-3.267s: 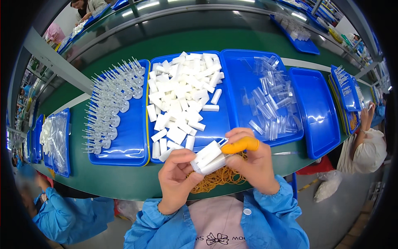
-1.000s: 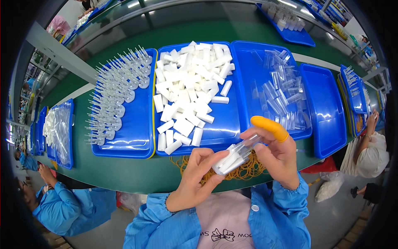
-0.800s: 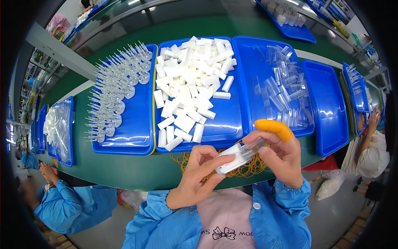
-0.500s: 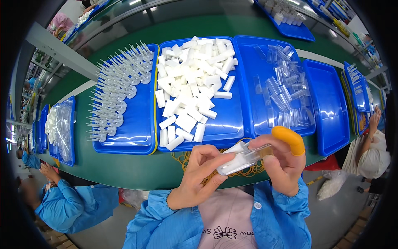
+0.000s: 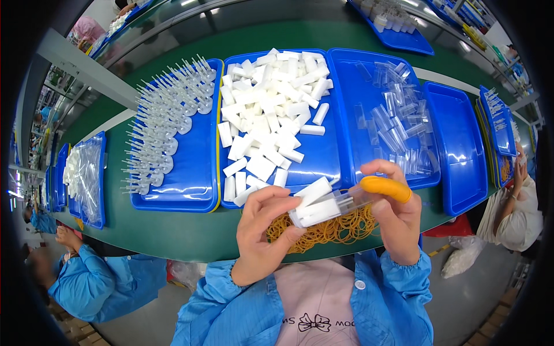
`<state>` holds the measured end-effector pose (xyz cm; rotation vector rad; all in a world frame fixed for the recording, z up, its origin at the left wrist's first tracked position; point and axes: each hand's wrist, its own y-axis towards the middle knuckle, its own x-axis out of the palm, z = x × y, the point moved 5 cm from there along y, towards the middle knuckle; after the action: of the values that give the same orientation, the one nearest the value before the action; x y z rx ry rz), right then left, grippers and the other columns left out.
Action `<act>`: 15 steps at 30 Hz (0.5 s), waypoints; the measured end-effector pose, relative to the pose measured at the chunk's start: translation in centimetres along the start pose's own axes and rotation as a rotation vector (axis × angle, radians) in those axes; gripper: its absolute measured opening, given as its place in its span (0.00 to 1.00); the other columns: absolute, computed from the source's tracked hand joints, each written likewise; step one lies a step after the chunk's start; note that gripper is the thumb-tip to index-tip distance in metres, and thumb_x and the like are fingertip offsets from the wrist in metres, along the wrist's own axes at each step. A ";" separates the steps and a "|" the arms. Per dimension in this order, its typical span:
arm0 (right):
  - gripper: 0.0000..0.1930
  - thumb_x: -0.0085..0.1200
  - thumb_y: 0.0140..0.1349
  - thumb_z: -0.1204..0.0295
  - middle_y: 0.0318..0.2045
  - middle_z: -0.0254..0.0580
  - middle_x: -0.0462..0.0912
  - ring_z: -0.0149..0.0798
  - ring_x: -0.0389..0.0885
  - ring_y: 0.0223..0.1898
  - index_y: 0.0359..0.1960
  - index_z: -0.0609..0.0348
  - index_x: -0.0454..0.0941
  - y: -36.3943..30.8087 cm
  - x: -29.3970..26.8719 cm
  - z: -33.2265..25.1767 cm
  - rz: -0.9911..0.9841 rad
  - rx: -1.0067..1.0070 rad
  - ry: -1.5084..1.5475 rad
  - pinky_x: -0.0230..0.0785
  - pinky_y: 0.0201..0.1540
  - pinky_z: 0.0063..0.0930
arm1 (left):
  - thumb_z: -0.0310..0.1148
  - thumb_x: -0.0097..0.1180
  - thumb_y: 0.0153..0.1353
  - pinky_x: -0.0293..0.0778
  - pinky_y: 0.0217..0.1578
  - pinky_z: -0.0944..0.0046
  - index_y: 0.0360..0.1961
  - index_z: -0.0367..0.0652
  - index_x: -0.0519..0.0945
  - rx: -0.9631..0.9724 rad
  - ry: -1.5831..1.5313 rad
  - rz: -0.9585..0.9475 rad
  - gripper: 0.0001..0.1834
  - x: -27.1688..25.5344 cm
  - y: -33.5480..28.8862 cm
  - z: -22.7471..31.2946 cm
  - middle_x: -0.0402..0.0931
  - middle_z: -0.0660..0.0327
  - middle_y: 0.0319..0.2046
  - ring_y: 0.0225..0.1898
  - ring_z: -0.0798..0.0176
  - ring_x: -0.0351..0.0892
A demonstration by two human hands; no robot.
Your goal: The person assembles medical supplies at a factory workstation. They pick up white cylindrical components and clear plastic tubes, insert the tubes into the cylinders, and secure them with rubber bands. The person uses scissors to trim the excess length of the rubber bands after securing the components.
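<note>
My left hand (image 5: 261,236) pinches two white rectangular blocks (image 5: 318,211) lying side by side, partly within clear plastic at their left end. Their far ends point toward my right hand (image 5: 398,222), whose index finger wears an orange finger cot (image 5: 385,188). Between that finger and my thumb is a clear plastic piece (image 5: 359,198), touching or just beside the blocks' right end; its exact shape is hard to make out. Both hands are above a heap of yellow-brown rubber bands (image 5: 352,229) at the table's near edge.
Before me stand blue trays: one with clear stemmed parts (image 5: 167,132), one heaped with white blocks (image 5: 271,109), one with clear plastic pieces (image 5: 395,124). Another blue tray (image 5: 461,151) is at right. Co-workers sit on both sides; a blue sleeve (image 5: 95,282) shows at left.
My left hand has shifted slightly left and up, and the blocks have turned so more of their white faces shows. My right hand has lowered its orange-covered finger, uncovering more rubber bands.
</note>
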<state>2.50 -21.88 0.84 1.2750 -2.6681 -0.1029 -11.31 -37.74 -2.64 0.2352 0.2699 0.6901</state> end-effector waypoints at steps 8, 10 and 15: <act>0.12 0.58 0.53 0.80 0.40 0.43 0.77 0.39 0.72 0.50 0.40 0.63 0.77 0.7 -0.5 1.6 0.029 0.054 -0.107 0.62 0.55 0.31 | 0.20 0.60 0.53 0.70 0.54 0.62 0.50 0.32 0.74 -0.240 -0.557 -0.032 0.21 0.6 -0.4 -1.2 0.65 0.56 0.50 0.52 0.60 0.71; 0.12 0.59 0.51 0.80 0.40 0.41 0.77 0.40 0.72 0.51 0.39 0.62 0.77 0.5 -0.6 1.6 0.001 -0.002 -0.137 0.61 0.55 0.33 | 0.20 0.62 0.52 0.70 0.55 0.62 0.52 0.31 0.72 -0.233 -0.534 -0.071 0.24 0.3 -0.6 -1.5 0.65 0.57 0.50 0.52 0.60 0.71; 0.10 0.62 0.49 0.78 0.39 0.38 0.78 0.42 0.72 0.52 0.35 0.61 0.78 -0.3 0.1 0.7 -0.054 -0.098 -0.254 0.61 0.55 0.35 | 0.20 0.63 0.51 0.70 0.56 0.61 0.51 0.31 0.71 -0.302 -0.613 -0.074 0.25 0.1 -0.5 -1.1 0.65 0.56 0.48 0.51 0.60 0.71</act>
<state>2.52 -22.20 0.10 1.3867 -2.7946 -0.4249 -11.29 -37.90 -3.87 0.1376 -0.4079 0.5472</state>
